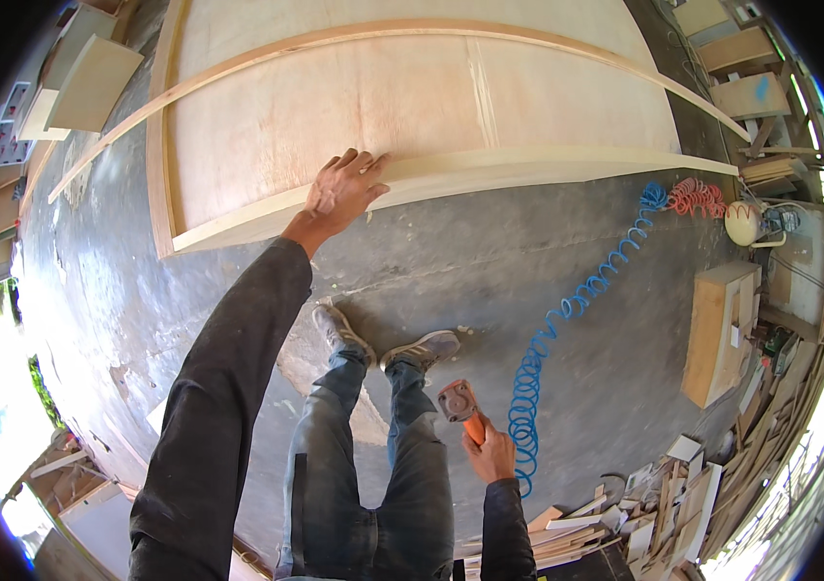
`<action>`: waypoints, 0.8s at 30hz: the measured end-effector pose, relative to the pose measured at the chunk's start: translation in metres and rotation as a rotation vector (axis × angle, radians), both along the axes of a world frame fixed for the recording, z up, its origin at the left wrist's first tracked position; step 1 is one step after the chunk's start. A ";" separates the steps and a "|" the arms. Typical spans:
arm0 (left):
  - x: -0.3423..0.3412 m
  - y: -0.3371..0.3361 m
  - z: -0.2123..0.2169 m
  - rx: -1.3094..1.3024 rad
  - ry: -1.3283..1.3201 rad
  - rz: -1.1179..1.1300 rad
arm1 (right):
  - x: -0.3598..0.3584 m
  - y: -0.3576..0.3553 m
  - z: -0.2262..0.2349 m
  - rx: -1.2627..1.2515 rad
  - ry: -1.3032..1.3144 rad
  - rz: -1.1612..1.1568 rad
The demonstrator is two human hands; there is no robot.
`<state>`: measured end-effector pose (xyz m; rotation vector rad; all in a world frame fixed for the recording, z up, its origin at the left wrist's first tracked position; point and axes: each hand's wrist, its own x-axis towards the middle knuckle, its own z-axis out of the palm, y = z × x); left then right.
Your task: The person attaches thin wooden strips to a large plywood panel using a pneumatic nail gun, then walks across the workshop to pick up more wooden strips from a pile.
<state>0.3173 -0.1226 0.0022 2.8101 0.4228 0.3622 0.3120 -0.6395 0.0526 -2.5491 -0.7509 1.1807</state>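
The left grip (pixel 342 192) lies on the near wood strip (pixel 528 165) of a big wooden panel (pixel 412 97). I cannot tell if it pinches the strip. The panel spreads out past this grip and to both sides. The right grip (pixel 491 453) is wrapped around an orange tool (pixel 473 427). The tool's dark end (pixel 455 400) sticks out ahead of that grip. A curly blue hose (pixel 524 397) is just right of it.
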 end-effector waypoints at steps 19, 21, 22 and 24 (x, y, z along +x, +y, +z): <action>0.009 -0.003 -0.016 -0.063 -0.035 -0.072 | 0.084 0.190 0.024 0.476 0.496 -0.544; 0.009 -0.004 -0.018 -0.060 -0.029 -0.086 | 0.091 0.220 0.036 0.532 0.537 -0.611; 0.007 -0.004 -0.019 -0.058 -0.023 -0.092 | 0.092 0.235 0.041 0.567 0.557 -0.647; 0.008 -0.005 -0.019 -0.064 -0.013 -0.090 | 0.100 0.254 0.048 0.589 0.569 -0.697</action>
